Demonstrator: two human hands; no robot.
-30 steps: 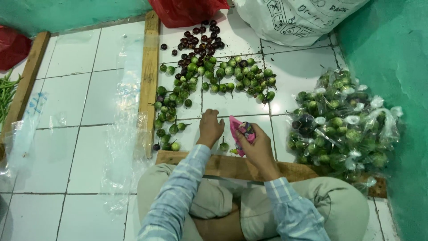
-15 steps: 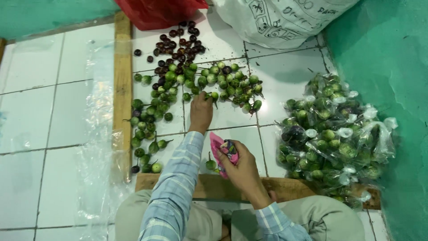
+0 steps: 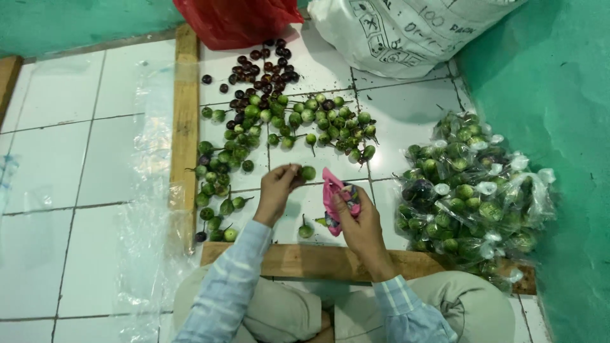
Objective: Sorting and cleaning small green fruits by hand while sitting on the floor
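The left hand (image 3: 276,190) pinches a small round green eggplant (image 3: 308,172) by its stem end, lifted just above the white tiled floor (image 3: 82,159) and carried toward the right hand (image 3: 357,219). The right hand grips a pink bag (image 3: 332,197), its fingers closed around the bag's neck so that the mouth faces the left hand; something dark and patterned shows at the opening, but what it is cannot be told. The eggplant sits just beside the bag's mouth, not yet inside it.

Beyond the left hand lies a loose heap of green eggplants (image 3: 279,124), with a patch of dark purple ones (image 3: 264,67) farther off. Two more green ones lie on the tile between the hands and the wooden board (image 3: 318,260) near the person's knees. To the right of the right hand is a pile of filled clear bags (image 3: 473,190).

By the look of it, the step in hand is bagging. The next move seems to call for keeping the mouth spread wide while the fruit goes in stem-last.
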